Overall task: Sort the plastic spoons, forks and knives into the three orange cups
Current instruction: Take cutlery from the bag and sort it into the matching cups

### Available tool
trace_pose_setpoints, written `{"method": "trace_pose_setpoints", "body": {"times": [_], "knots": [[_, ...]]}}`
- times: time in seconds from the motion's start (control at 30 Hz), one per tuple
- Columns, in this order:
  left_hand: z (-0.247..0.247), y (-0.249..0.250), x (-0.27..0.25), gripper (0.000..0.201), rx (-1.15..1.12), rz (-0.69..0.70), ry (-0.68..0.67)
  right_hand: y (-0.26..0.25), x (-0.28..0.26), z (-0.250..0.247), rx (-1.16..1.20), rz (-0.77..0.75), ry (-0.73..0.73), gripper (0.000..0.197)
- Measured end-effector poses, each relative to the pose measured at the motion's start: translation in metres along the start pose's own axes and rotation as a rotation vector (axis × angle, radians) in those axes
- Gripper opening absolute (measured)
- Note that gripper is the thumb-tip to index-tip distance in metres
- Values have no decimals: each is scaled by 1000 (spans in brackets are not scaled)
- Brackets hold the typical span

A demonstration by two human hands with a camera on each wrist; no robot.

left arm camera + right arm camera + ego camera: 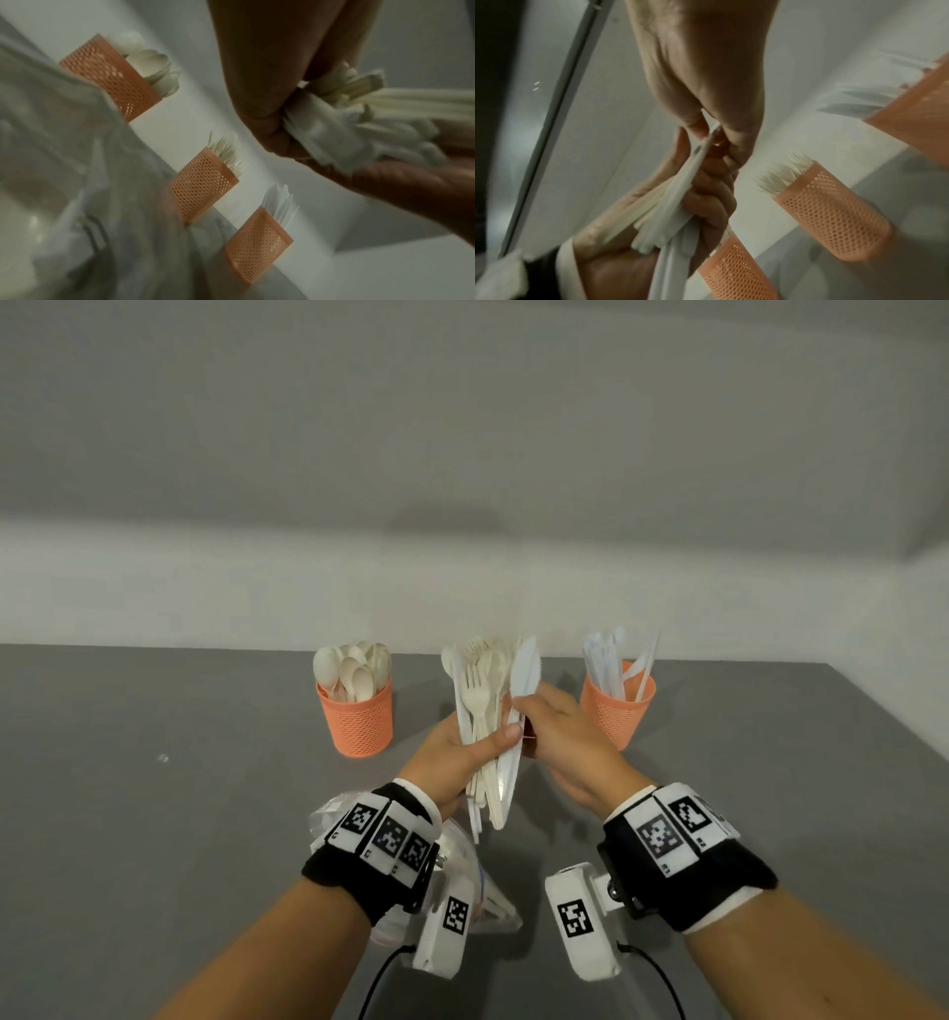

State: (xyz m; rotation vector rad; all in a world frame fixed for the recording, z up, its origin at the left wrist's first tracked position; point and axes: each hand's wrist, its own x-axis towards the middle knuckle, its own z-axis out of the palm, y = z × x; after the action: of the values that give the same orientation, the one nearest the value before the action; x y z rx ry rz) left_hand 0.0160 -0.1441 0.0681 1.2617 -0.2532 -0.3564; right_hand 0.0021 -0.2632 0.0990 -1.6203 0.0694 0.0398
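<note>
Knife pinched by right hand, left hand gripping mixed bundle; yank too hard, forks probably spill onto worktop.

Bare forearms, no sleeves. Each of my wrists has a black band with white edging: the left band carries a row of three white tiles printed with black square codes, and the right band shows two of those tiles. Under each wrist hangs a white boxy camera pod, left pod and right pod, each with its own code sticker and a thin black cable trailing off. The right one sits on what looks like a black bracket with a metal screw, kinda blurry though.
</note>
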Motion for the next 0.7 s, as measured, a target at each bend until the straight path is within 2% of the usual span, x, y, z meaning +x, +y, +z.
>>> {"method": "trace_pose_setpoints", "body": {"times": [0.1,0.27,0.4,0.47,0.6,0.7], "knots": [[4,0,9,31,-87,-52,16,-7,3,-13,180,-11,18,24],[8,2,25,18,-106,-147,106,-30,27,-59,220,-116,201,11],[13,7,30,6,-38,-129,105,-29,57,-111,-129,-360,505,12],[17,7,33,9,9,-130,95,-16,71,-127,-284,-400,607,10],[20,9,39,9,-37,-173,98,29,100,-141,-608,-258,577,12],[16,11,42,13,-112,-191,33,42,108,-142,-797,-140,550,16]]}}
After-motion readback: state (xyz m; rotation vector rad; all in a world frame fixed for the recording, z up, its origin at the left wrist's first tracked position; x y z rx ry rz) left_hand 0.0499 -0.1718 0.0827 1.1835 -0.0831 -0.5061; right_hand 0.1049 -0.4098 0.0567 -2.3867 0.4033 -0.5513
